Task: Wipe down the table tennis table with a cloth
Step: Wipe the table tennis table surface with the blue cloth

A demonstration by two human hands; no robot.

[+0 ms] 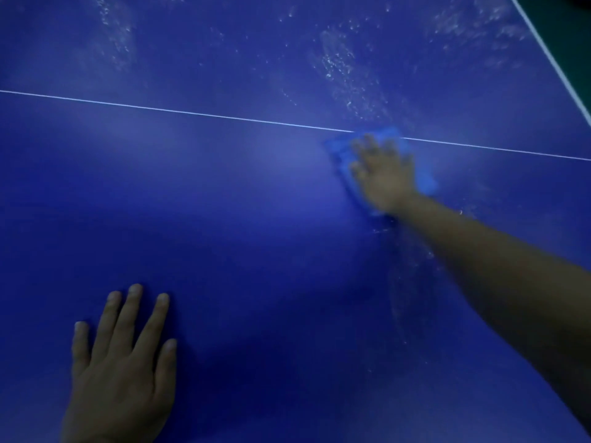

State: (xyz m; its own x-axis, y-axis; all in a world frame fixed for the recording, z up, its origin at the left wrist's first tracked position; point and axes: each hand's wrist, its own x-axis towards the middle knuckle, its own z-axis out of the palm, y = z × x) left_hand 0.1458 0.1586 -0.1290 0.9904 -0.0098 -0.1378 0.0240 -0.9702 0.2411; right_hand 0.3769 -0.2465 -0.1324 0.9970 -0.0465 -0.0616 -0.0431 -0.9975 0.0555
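Blue cloth was pressed flat under the open-fingered right hand at the white centre line; dusty smears lay beyond it. The left hand rested flat, holding nothing, on the table.

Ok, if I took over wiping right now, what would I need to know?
Right hand: flat, fingers spread, pressing the blue cloth onto the table tennis table at the white centre line.
Left hand: flat on the table near you, holding nothing.
Done: the near side looks mostly clean.
Left: white dusty smears beyond the line, plus faint specks beside the right forearm.
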